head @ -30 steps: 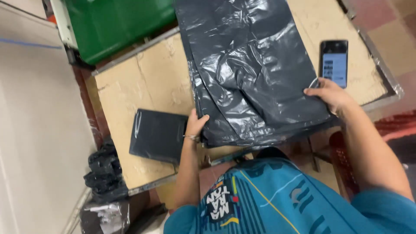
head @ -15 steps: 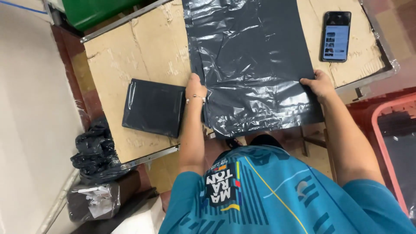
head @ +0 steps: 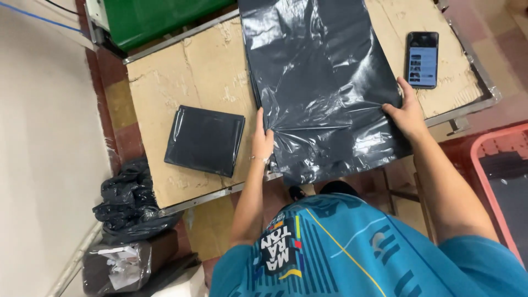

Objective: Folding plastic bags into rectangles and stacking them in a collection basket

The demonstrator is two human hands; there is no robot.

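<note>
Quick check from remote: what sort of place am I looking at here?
Likely a small workshop or packing area: a cardboard-topped metal-framed table, a dark plastic sheet under both hands, a folded stack, a green machine.

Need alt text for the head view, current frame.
Seen from above, a person's left hand and right hand press the side edges of a dark plastic bag spread on a cardboard-topped table. A folded dark bag lies left; a phone right.

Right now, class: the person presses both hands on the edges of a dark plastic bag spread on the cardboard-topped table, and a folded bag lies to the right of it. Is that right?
Not quite. The head view shows the folded bag lying to the left of the spread dark plastic bag, not the right; a phone lies to the right. The left hand and right hand do press its edges on the cardboard-topped table.
</note>
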